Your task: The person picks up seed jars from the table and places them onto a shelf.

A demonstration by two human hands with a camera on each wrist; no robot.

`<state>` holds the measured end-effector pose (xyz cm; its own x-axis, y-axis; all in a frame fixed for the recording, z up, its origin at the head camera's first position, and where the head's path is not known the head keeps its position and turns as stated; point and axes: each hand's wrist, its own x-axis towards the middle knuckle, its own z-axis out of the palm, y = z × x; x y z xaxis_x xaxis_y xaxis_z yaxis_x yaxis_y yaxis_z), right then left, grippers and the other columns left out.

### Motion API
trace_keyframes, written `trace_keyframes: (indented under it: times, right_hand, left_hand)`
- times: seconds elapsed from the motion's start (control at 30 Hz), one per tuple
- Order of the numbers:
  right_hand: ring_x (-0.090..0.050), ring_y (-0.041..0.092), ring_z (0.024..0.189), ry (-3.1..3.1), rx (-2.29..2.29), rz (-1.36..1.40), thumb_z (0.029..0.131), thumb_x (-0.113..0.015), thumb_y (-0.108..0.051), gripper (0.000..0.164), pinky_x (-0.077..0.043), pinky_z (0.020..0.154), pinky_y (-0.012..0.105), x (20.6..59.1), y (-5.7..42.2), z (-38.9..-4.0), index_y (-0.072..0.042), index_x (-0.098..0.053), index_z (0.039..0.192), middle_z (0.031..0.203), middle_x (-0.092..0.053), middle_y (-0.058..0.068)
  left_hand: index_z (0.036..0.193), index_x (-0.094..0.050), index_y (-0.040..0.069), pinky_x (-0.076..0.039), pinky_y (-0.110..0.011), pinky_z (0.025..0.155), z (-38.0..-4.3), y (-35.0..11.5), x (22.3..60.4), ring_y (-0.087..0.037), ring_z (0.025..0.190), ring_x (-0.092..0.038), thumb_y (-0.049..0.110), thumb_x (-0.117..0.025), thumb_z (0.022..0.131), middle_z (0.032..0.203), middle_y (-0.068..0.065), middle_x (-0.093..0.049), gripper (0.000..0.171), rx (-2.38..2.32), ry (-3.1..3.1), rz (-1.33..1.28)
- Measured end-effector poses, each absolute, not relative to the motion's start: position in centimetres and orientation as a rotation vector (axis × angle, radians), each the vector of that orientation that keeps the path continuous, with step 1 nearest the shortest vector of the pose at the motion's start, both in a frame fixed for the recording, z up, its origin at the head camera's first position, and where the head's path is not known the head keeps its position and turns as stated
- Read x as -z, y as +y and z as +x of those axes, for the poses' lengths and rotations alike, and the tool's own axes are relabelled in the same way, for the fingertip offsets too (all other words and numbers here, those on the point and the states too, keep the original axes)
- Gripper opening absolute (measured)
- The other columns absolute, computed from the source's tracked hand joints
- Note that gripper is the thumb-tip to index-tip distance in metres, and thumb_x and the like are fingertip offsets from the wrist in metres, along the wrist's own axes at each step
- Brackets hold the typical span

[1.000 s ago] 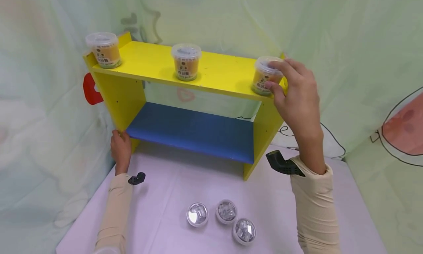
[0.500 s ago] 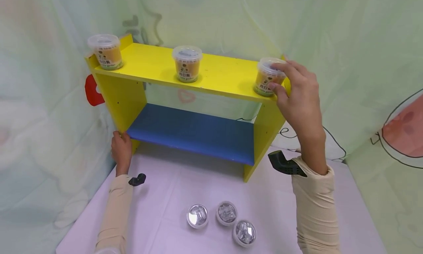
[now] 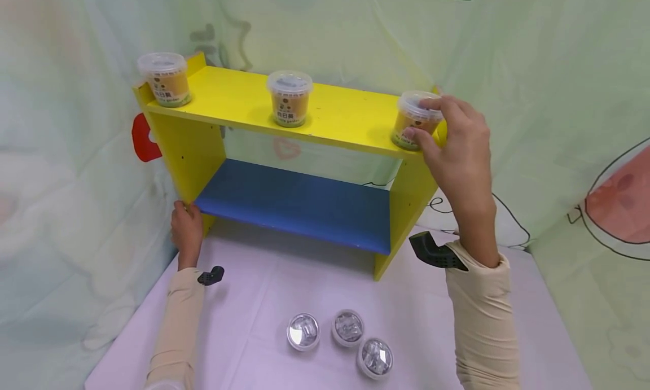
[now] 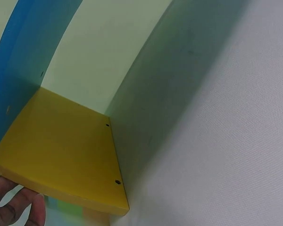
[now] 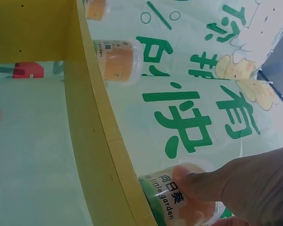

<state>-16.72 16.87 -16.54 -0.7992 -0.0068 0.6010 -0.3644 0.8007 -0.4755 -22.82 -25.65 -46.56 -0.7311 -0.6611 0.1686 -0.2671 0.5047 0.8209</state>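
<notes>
A lidded plastic cup (image 3: pixel 407 131) with an orange and green label stands at the right end of the yellow top shelf (image 3: pixel 345 110). My right hand (image 3: pixel 459 147) holds it, thumb on the label side and fingers at the lid; in the right wrist view the thumb (image 5: pixel 198 181) presses the cup's side. Two matching cups stand on the same board, one in the middle (image 3: pixel 289 105) and one at the left end (image 3: pixel 170 85). My left hand (image 3: pixel 187 232) grips the lower front edge of the shelf's left side panel (image 4: pixel 70 150), fingers bent against that edge.
Below the top board runs a blue shelf board (image 3: pixel 294 204). Three round clear-lidded tubs with silvery contents, left (image 3: pixel 303 331), middle (image 3: pixel 348 327) and right (image 3: pixel 375 358), sit on the white-covered table (image 3: pixel 244 322). Printed cloth (image 3: pixel 330 29) hangs behind and at the sides.
My right thumb has shifted left and slightly down across the held cup, now covering part of its label. The left hand stays at the side panel.
</notes>
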Motion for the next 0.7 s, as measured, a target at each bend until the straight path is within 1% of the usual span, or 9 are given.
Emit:
trace_keyframes:
  times: [0.2,0.4,0.47,0.57,0.63,0.7]
  right_hand:
    - [-0.039,0.036,0.137,-2.398,-0.778,0.230,0.090,-0.070,-0.020,0.046,-0.034,0.110,0.050,16.5,16.8,-16.8,-0.007,-0.058,0.133,0.144,-0.051,0.016]
    - [-0.038,0.034,0.138,-2.383,-0.778,0.210,0.090,-0.069,-0.019,0.048,-0.037,0.109,0.049,17.0,16.6,-16.9,-0.012,-0.056,0.136,0.146,-0.050,0.013]
    - [-0.039,0.033,0.137,-2.355,-0.789,0.225,0.089,-0.070,-0.019,0.052,-0.036,0.111,0.049,17.2,16.6,-16.9,-0.014,-0.053,0.139,0.146,-0.050,0.012]
    - [-0.038,0.031,0.139,-2.302,-0.801,0.253,0.087,-0.072,-0.021,0.064,-0.031,0.114,0.047,17.6,16.6,-16.8,-0.016,-0.046,0.145,0.149,-0.046,0.010]
    - [-0.035,0.027,0.141,-2.263,-0.805,0.255,0.086,-0.074,-0.023,0.072,-0.028,0.116,0.044,18.0,16.6,-16.6,-0.019,-0.040,0.149,0.152,-0.042,0.008]
    - [-0.030,0.024,0.144,-2.226,-0.800,0.235,0.085,-0.075,-0.027,0.076,-0.028,0.117,0.042,18.5,16.5,-16.1,-0.019,-0.037,0.150,0.154,-0.037,0.009]
  left_hand:
    - [0.132,-0.041,0.000,-0.044,-0.061,0.088,-22.8,-25.6,46.3,-0.045,0.103,-0.055,0.039,-0.030,0.104,0.119,-0.026,-0.054,0.049,1.128,-2.285,0.766]
    - [0.132,-0.041,0.000,-0.044,-0.059,0.088,-22.8,-25.6,46.3,-0.043,0.102,-0.054,0.039,-0.031,0.104,0.118,-0.026,-0.053,0.049,1.134,-2.279,0.764]
    - [0.132,-0.041,0.000,-0.044,-0.059,0.088,-22.8,-25.6,46.3,-0.043,0.102,-0.054,0.039,-0.031,0.104,0.118,-0.026,-0.053,0.049,1.133,-2.280,0.766]
    - [0.133,-0.041,0.000,-0.044,-0.060,0.088,-22.7,-25.5,46.3,-0.043,0.103,-0.054,0.039,-0.032,0.104,0.120,-0.026,-0.053,0.050,1.134,-2.281,0.769]
    - [0.133,-0.040,0.000,-0.044,-0.060,0.089,-22.7,-25.5,46.3,-0.043,0.103,-0.054,0.039,-0.032,0.104,0.120,-0.026,-0.053,0.050,1.134,-2.282,0.769]
    - [0.133,-0.040,0.000,-0.044,-0.061,0.089,-22.7,-25.5,46.3,-0.043,0.104,-0.054,0.039,-0.032,0.104,0.120,-0.026,-0.053,0.050,1.136,-2.280,0.765]
